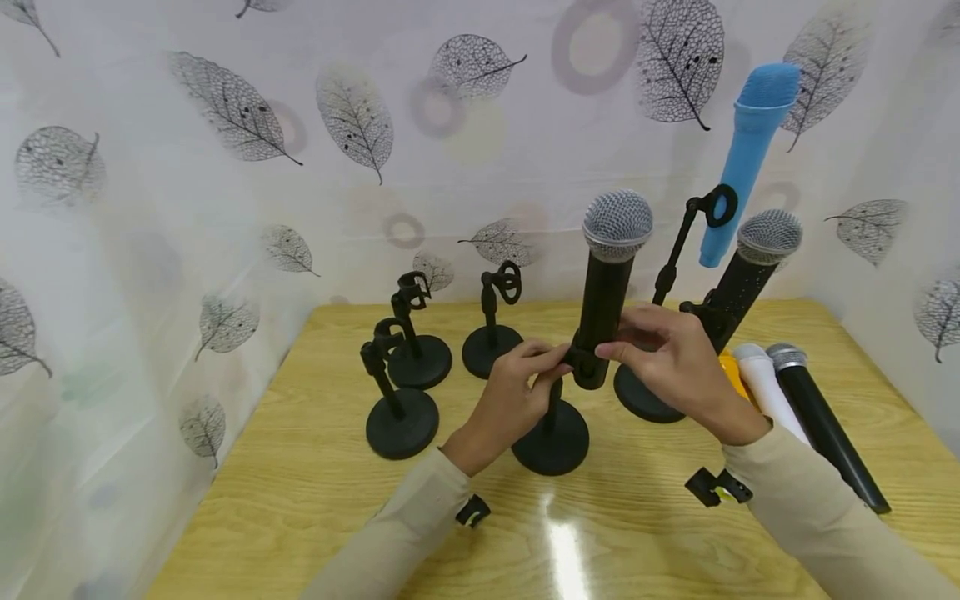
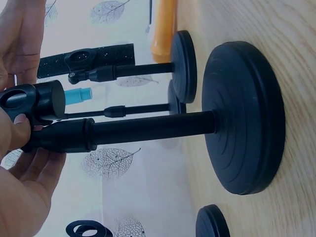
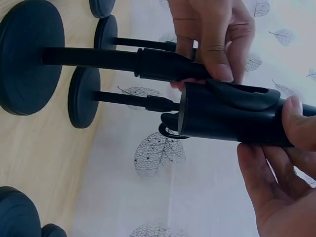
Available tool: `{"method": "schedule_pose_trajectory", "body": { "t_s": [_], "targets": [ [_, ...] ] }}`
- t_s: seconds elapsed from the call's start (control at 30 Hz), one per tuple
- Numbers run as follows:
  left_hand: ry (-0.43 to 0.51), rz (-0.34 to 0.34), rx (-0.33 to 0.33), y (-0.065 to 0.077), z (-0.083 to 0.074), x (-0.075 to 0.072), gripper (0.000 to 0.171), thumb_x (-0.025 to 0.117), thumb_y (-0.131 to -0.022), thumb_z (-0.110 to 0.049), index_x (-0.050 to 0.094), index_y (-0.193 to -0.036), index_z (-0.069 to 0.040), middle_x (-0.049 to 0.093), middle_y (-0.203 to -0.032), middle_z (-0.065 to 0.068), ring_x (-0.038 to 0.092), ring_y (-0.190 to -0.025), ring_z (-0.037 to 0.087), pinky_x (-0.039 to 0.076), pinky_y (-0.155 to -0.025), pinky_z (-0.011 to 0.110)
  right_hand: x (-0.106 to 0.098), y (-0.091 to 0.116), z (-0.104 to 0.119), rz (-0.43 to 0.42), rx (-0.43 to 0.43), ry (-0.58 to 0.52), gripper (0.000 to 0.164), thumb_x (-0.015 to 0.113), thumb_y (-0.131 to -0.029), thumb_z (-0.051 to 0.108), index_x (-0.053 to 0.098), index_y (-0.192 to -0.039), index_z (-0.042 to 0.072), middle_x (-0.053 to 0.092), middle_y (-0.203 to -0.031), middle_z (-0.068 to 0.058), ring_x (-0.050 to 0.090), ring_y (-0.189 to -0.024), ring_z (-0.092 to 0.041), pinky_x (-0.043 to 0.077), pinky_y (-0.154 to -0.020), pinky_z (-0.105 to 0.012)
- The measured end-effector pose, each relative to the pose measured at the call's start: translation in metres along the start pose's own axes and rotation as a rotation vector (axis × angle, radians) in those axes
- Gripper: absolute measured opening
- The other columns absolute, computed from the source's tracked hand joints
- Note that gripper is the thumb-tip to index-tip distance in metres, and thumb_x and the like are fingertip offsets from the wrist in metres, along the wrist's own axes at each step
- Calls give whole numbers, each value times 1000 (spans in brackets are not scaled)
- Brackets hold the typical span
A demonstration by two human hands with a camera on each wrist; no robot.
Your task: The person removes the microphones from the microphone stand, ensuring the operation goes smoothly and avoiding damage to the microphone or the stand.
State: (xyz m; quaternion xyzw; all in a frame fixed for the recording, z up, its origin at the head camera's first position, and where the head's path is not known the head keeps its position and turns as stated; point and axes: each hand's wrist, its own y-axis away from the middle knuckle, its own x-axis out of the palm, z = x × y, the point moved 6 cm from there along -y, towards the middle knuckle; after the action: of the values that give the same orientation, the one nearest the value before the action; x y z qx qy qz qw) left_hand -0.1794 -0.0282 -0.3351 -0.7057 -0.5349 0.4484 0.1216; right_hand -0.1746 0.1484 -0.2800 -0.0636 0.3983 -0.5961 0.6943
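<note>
A black microphone (image 1: 604, 292) with a silver mesh head stands nearly upright before me, its lower end in the clip (image 3: 247, 96) of a black desk stand (image 1: 551, 443). My right hand (image 1: 678, 362) holds the microphone's lower body between thumb and fingers. At the joint below the clip, my left hand (image 1: 513, 398) pinches the top of the stand with thumb and fingers. The left wrist view shows the stand's post (image 2: 153, 131) running down to its round base on the table. Seen from the right wrist, the microphone's flat bottom end pokes out past the clip.
Several bare black stands (image 1: 402, 423) are at the left and back. To the right, a blue microphone (image 1: 752, 142) and another black microphone (image 1: 742, 287) sit in stands. White (image 1: 772, 392), black (image 1: 828, 425) and orange (image 1: 733, 373) ones lie on the wooden table (image 1: 300, 500).
</note>
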Motion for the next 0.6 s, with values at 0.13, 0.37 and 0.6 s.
{"method": "schedule_pose_trajectory", "body": {
  "t_s": [0.13,0.37,0.6],
  "targets": [
    [11,-9,6,0,0,0,30,65,-99,-6,67,-127,3,67,-102,9,65,-88,15,52,-70,17,-2,-1,1,13,20,9,25,79,-86,-3,76,-109,6,73,-99,-3,71,-89,-9,56,-82,-17],
    [8,-11,-6,1,-1,0,29,66,-98,-6,68,-126,3,67,-103,9,65,-87,16,51,-69,16,2,3,-5,43,70,-43,35,77,-88,-1,71,-122,6,74,-105,-7,71,-95,-6,56,-84,-18],
    [6,-5,-16,1,0,0,30,66,-98,-6,68,-127,3,67,-104,10,65,-88,16,51,-69,17,4,2,-3,5,42,-4,31,76,-89,-3,74,-117,8,73,-101,-3,71,-89,-7,57,-80,-18]
  ]
}}
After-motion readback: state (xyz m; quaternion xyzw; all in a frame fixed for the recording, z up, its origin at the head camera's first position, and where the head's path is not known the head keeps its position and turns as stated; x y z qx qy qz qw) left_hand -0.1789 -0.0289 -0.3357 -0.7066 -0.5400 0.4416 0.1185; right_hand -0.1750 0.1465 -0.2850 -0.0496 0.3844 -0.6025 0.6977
